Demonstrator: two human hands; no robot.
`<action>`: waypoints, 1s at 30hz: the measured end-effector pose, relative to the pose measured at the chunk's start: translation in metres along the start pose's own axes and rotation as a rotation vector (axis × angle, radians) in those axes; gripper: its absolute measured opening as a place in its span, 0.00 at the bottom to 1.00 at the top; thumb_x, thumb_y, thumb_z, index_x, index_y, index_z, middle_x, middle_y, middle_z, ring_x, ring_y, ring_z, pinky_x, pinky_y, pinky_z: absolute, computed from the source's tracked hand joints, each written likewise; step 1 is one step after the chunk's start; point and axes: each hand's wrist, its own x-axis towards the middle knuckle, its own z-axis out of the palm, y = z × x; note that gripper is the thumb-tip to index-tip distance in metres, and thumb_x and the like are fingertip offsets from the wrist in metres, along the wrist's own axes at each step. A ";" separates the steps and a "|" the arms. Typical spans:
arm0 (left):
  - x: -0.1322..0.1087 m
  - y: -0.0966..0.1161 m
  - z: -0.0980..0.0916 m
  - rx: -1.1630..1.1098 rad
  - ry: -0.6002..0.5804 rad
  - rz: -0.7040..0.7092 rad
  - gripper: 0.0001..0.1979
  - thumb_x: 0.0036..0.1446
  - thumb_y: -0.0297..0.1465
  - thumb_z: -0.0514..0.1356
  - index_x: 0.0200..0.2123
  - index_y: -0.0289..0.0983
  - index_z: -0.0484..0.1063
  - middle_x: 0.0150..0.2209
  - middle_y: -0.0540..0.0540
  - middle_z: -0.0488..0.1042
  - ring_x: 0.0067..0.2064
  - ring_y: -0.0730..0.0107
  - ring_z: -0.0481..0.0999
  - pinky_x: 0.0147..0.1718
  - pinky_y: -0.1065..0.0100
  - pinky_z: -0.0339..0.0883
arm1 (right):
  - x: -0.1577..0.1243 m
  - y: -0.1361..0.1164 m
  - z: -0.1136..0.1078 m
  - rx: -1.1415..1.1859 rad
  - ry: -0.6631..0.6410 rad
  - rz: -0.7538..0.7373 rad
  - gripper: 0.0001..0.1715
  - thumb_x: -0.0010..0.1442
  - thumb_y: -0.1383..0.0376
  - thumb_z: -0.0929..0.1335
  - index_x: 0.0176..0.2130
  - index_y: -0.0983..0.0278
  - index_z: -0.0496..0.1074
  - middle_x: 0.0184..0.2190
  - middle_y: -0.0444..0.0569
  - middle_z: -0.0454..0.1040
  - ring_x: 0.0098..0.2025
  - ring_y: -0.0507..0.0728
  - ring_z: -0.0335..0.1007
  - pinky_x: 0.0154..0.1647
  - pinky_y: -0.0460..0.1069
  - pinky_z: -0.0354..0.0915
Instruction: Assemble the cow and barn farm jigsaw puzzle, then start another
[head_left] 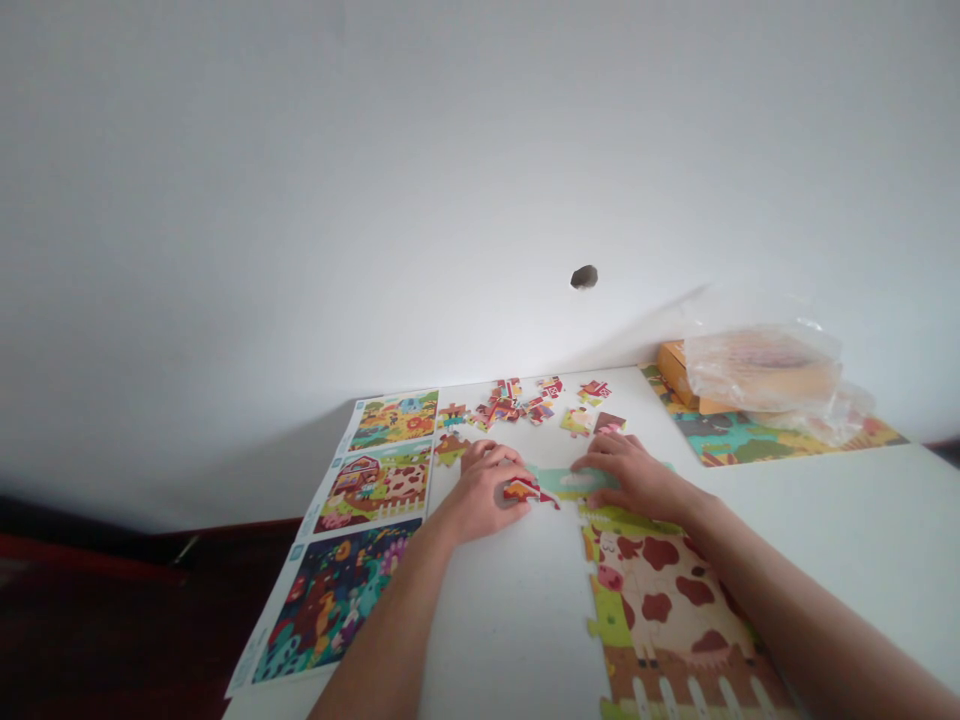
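Note:
My left hand (491,492) is closed on a red and orange puzzle piece (521,490), held by the fingertips at the left end of a pale blue sky strip (570,482). My right hand (634,475) rests on that strip with fingers apart, thumb near its lower edge. Below it lies a joined puzzle section (660,600) with a brown-spotted cow and a white fence; my right forearm covers part of its right side. Beyond my hands are several loose puzzle pieces (506,405), and a pink and brown piece (609,423) lies just past my right fingers.
On the left lies a sheet with three printed pictures (371,487), including a farm scene with a cow. At the back right, a clear plastic bag (765,365) and an orange box (675,370) sit on another colourful picture (720,445). A white wall (450,200) with a hole stands behind the table.

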 end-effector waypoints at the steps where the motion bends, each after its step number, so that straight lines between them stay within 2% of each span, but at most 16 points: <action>1: 0.000 0.000 0.000 -0.002 -0.005 0.000 0.13 0.49 0.32 0.69 0.40 0.47 0.80 0.46 0.47 0.75 0.54 0.55 0.64 0.59 0.52 0.55 | 0.000 0.000 0.000 -0.001 -0.002 0.001 0.25 0.60 0.47 0.71 0.53 0.54 0.74 0.46 0.53 0.71 0.55 0.65 0.64 0.57 0.63 0.58; 7: -0.001 -0.002 -0.003 -0.014 0.000 0.012 0.18 0.50 0.34 0.68 0.46 0.46 0.79 0.47 0.47 0.75 0.54 0.54 0.64 0.59 0.52 0.55 | 0.000 -0.002 -0.001 -0.003 -0.001 0.006 0.25 0.59 0.48 0.72 0.53 0.54 0.75 0.46 0.53 0.71 0.54 0.66 0.64 0.56 0.62 0.58; 10: -0.002 -0.008 -0.005 0.016 0.080 0.001 0.19 0.52 0.25 0.60 0.48 0.44 0.77 0.45 0.46 0.75 0.52 0.57 0.66 0.56 0.53 0.58 | 0.000 0.000 0.000 0.000 0.003 0.002 0.25 0.59 0.49 0.72 0.53 0.54 0.75 0.46 0.53 0.72 0.55 0.66 0.64 0.57 0.62 0.58; 13: -0.003 -0.016 -0.004 0.093 0.164 -0.059 0.24 0.49 0.18 0.54 0.45 0.43 0.78 0.42 0.47 0.76 0.48 0.59 0.68 0.52 0.54 0.60 | 0.000 0.002 0.002 0.000 0.012 -0.005 0.26 0.59 0.49 0.72 0.54 0.53 0.74 0.46 0.53 0.72 0.55 0.65 0.64 0.59 0.63 0.57; 18: -0.002 -0.028 0.003 0.180 0.228 -0.141 0.21 0.54 0.18 0.54 0.41 0.44 0.80 0.42 0.46 0.76 0.47 0.59 0.68 0.51 0.53 0.60 | 0.000 0.003 0.003 0.002 0.008 -0.001 0.26 0.59 0.48 0.72 0.54 0.53 0.74 0.47 0.53 0.72 0.55 0.65 0.64 0.58 0.63 0.58; 22: -0.001 -0.028 0.003 0.172 0.258 -0.132 0.17 0.59 0.22 0.55 0.41 0.45 0.80 0.44 0.47 0.78 0.49 0.58 0.68 0.52 0.53 0.60 | 0.000 0.002 0.003 0.003 0.013 -0.003 0.27 0.59 0.50 0.72 0.55 0.52 0.73 0.46 0.52 0.72 0.55 0.65 0.64 0.58 0.62 0.58; 25: -0.001 -0.019 0.000 0.090 0.202 -0.061 0.09 0.59 0.30 0.63 0.41 0.45 0.80 0.48 0.47 0.78 0.52 0.57 0.68 0.56 0.52 0.57 | 0.000 0.001 0.002 0.001 0.009 0.000 0.26 0.59 0.48 0.72 0.54 0.53 0.74 0.46 0.52 0.72 0.55 0.65 0.64 0.57 0.62 0.58; 27: -0.001 -0.012 -0.001 0.021 0.098 0.006 0.09 0.55 0.34 0.67 0.42 0.46 0.80 0.50 0.49 0.77 0.55 0.56 0.66 0.58 0.53 0.56 | 0.000 0.001 0.001 0.003 0.005 -0.001 0.26 0.59 0.48 0.72 0.54 0.54 0.74 0.46 0.53 0.71 0.55 0.65 0.64 0.57 0.62 0.58; 30: -0.001 -0.004 -0.002 -0.032 -0.029 0.050 0.12 0.51 0.33 0.70 0.41 0.48 0.81 0.50 0.50 0.77 0.55 0.57 0.65 0.58 0.54 0.58 | 0.000 0.001 0.001 0.003 0.000 -0.001 0.25 0.60 0.49 0.71 0.54 0.54 0.74 0.47 0.52 0.71 0.55 0.65 0.64 0.57 0.62 0.58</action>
